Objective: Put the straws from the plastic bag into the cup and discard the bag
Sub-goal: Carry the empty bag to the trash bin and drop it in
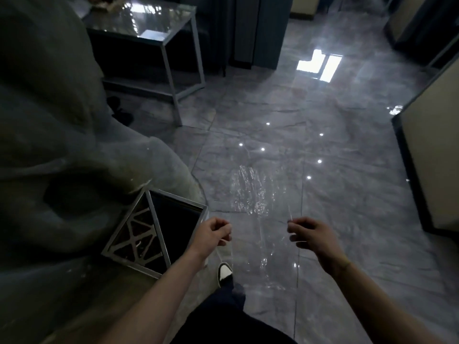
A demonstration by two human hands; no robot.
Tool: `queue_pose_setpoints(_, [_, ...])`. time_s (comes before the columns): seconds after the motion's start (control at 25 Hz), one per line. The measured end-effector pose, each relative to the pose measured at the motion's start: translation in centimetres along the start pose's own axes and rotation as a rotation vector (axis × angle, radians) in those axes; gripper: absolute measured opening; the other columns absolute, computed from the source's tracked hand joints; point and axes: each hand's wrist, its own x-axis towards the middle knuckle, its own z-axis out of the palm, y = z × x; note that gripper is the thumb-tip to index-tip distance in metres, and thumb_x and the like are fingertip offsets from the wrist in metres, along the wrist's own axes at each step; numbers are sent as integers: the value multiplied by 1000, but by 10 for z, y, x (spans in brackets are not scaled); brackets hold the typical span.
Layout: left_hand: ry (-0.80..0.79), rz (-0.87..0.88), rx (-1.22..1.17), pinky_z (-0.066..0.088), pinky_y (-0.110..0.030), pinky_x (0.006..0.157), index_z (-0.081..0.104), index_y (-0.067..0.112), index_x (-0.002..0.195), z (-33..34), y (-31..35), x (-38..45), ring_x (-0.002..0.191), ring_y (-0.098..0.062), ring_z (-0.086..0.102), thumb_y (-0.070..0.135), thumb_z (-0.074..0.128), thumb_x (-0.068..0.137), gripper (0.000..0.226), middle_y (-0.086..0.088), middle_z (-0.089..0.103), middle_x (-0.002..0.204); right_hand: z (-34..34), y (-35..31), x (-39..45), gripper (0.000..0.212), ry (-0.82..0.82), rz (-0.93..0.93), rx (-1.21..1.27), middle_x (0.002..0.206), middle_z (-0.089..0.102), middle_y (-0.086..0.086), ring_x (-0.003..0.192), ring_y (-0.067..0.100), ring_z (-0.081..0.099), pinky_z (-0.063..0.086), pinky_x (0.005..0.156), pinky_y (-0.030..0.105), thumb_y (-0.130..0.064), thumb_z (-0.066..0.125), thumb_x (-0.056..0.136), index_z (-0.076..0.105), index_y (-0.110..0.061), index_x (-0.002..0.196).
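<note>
Plastic bag hangs stretched between our hands, out in front of us above the grey tile floor. Left hand is curled, pinching the bag's left edge; right hand does the same on the right edge. We hold it spread wide, probably so it's controlled for dropping. Square metal-framed bin sits just left of the left hand, open top toward us; likely the discard target. Bag is clear, crinkled, catching highlights, nearly invisible otherwise. No straws visible inside; it looks empty. Cup not in view.
</note>
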Motion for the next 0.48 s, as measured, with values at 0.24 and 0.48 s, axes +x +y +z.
queue_pose_setpoints(0.24, [111, -42, -107, 48, -19, 51, 66, 10, 86, -39, 16, 44, 55, -8, 66, 8, 65, 89, 4, -1, 68, 69, 43, -57, 69, 11, -133, 1, -96, 79, 73, 5, 62, 16, 67, 52, 54, 25, -18, 69, 85, 72, -12, 93])
queue_pose_setpoints(0.48, [346, -110, -259, 51, -24, 57, 68, 14, 86, -81, 1, 37, 63, -11, 67, 12, 68, 87, 2, -4, 72, 73, 114, -87, 122, 9, -316, -11, -243, 70, 70, 3, 48, 9, 60, 48, 44, 21, -20, 71, 84, 73, -12, 88])
